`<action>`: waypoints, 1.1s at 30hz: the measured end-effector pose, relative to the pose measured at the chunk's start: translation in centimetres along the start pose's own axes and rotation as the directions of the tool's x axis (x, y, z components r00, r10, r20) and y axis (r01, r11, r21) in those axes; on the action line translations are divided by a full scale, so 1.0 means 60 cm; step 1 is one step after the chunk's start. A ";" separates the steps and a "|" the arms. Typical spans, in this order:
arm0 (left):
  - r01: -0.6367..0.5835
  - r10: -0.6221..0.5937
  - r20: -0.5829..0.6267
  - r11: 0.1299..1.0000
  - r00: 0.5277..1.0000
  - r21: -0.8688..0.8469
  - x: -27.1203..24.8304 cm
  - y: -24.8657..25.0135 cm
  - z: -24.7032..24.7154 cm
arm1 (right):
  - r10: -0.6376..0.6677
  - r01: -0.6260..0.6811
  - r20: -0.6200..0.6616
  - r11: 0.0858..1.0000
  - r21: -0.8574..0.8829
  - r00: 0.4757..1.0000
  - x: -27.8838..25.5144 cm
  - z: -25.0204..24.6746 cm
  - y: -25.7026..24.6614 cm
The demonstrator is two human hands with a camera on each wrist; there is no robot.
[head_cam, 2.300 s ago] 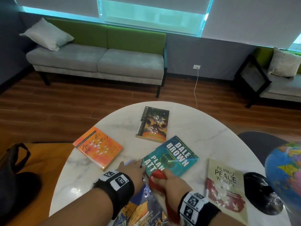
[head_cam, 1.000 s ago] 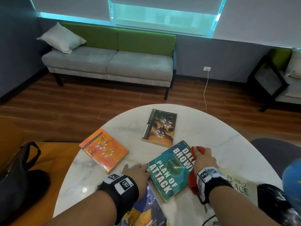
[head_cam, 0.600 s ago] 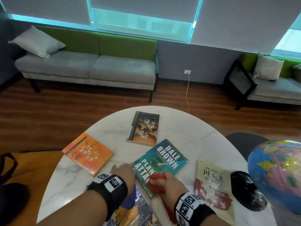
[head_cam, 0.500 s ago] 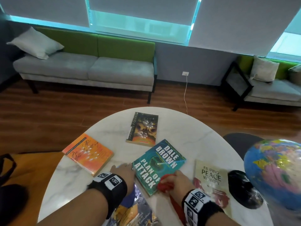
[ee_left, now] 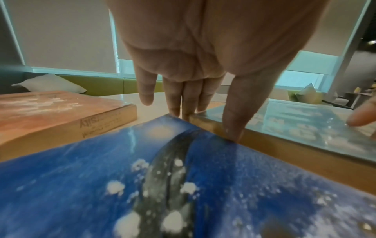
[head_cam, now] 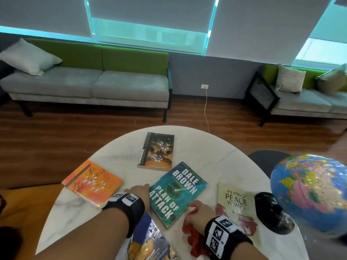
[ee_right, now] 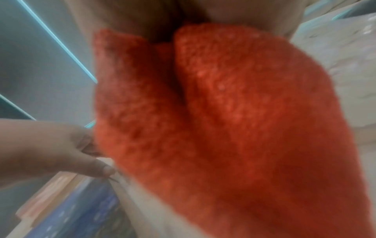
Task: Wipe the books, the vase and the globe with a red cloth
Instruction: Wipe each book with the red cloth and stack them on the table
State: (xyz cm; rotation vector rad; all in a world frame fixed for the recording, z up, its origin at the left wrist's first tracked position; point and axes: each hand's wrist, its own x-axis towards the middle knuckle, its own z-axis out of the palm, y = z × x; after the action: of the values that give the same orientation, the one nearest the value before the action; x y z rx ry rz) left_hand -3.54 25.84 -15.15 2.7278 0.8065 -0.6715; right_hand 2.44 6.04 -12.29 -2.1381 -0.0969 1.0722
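Observation:
The teal book "Plan of Attack" [head_cam: 176,192] lies on the white marble table [head_cam: 216,162]. My left hand [head_cam: 139,190] rests with straight fingers against its left edge; in the left wrist view the fingertips [ee_left: 189,112] touch that book [ee_left: 295,128] and the blue book [ee_left: 142,177] under it. My right hand [head_cam: 197,209] grips the bunched red cloth [head_cam: 193,239] at the teal book's near right corner. The cloth [ee_right: 223,112] fills the right wrist view. The globe [head_cam: 309,194] stands at the right edge.
An orange book [head_cam: 92,182] lies at the left, a dark book [head_cam: 157,150] farther back and "Filipino Peace Women" [head_cam: 236,203] at the right. A black speckled round object [head_cam: 270,212] sits under the globe. Sofas stand beyond the table.
My right hand swept the red cloth back and forth over the teal book and now sits off its near right corner. The left hand stayed at the book's left edge.

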 end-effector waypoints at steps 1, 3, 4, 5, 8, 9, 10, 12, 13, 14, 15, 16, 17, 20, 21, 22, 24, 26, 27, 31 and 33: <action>0.011 -0.011 0.000 1.000 1.000 0.022 0.005 0.006 -0.001 | -0.012 0.012 0.034 1.000 -0.011 0.999 0.002 0.001 -0.001; 0.024 -0.023 -0.017 0.998 1.000 0.052 0.012 0.018 -0.003 | -0.035 0.031 0.092 0.998 0.046 0.995 -0.001 0.004 -0.011; 0.025 -0.023 -0.025 0.998 0.999 0.064 0.015 0.023 -0.004 | -0.056 0.048 0.096 0.996 0.077 0.994 0.000 0.005 -0.015; 0.029 -0.027 -0.028 0.997 0.999 0.072 0.017 0.028 -0.007 | -0.070 0.063 0.080 0.993 0.097 0.994 0.003 0.003 -0.017; 0.019 -0.018 -0.019 0.998 1.000 0.062 0.027 0.040 -0.014 | -0.090 0.090 -0.006 0.979 0.185 0.996 0.008 -0.011 -0.029; 0.001 -0.001 -0.014 0.999 1.000 0.049 0.030 0.045 -0.016 | -0.089 0.092 -0.025 0.975 0.203 0.996 0.015 -0.015 -0.029; -0.021 0.021 -0.007 0.999 1.000 0.027 0.031 0.052 -0.017 | -0.081 0.089 -0.046 0.974 0.210 0.996 0.013 -0.021 -0.033; -0.063 0.063 0.008 0.997 0.998 -0.035 0.036 0.074 -0.021 | -0.062 0.085 -0.099 0.965 0.250 0.993 0.016 -0.038 -0.039; -0.075 0.077 0.018 0.995 0.997 -0.069 0.039 0.088 -0.022 | -0.052 0.084 -0.120 0.958 0.275 0.991 0.022 -0.051 -0.042; -0.082 0.085 0.019 0.991 0.996 -0.103 0.045 0.101 -0.023 | -0.042 0.081 -0.138 0.953 0.290 0.989 0.023 -0.065 -0.048; -0.082 0.085 0.014 0.987 0.996 -0.139 0.049 0.112 -0.025 | -0.041 0.084 -0.151 0.954 0.286 0.988 0.030 -0.077 -0.050; -0.087 0.089 0.001 0.981 0.996 -0.173 0.054 0.123 -0.026 | -0.042 0.086 -0.163 0.958 0.273 0.986 0.034 -0.090 -0.051; -0.102 0.101 -0.016 0.974 0.995 -0.203 0.058 0.131 -0.026 | -0.027 0.073 -0.178 0.963 0.259 0.984 0.044 -0.099 -0.047; -0.153 0.151 -0.025 0.968 0.988 -0.199 0.064 0.149 -0.019 | 0.045 -0.022 -0.148 0.988 0.150 0.988 0.056 -0.109 -0.021; -0.157 0.158 -0.008 0.975 0.987 -0.160 0.063 0.153 -0.016 | 0.079 -0.067 -0.120 0.993 0.102 0.990 0.058 -0.105 -0.012; -0.158 0.160 0.008 0.981 0.987 -0.114 0.062 0.157 -0.012 | 0.084 -0.082 -0.099 0.996 0.018 0.992 0.058 -0.099 -0.005; -0.164 0.165 0.012 0.985 0.986 -0.053 0.062 0.161 -0.007 | 0.016 -0.030 -0.077 0.982 -0.185 0.997 0.061 -0.091 0.002; -0.168 0.169 0.023 0.985 0.985 -0.039 0.064 0.161 -0.009 | -0.020 -0.003 -0.083 0.963 -0.270 0.996 0.062 -0.086 0.000; -0.173 0.174 0.026 0.984 0.984 -0.050 0.065 0.159 -0.011 | -0.039 0.008 -0.093 0.950 -0.311 0.995 0.063 -0.086 -0.001; -0.193 0.196 0.009 0.970 0.981 -0.148 0.064 0.153 -0.016 | -0.083 0.045 -0.084 0.925 -0.377 0.993 0.069 -0.088 0.001; -0.192 0.187 -0.042 0.954 0.981 -0.230 0.070 0.145 -0.018 | -0.092 0.040 -0.100 0.899 -0.436 0.991 0.073 -0.088 0.002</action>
State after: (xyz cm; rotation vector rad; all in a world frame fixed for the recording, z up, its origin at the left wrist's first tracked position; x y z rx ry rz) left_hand 4.84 20.95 -15.58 2.5580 0.5762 -0.4764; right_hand 9.08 4.52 -13.25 -2.5705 -0.3820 0.9443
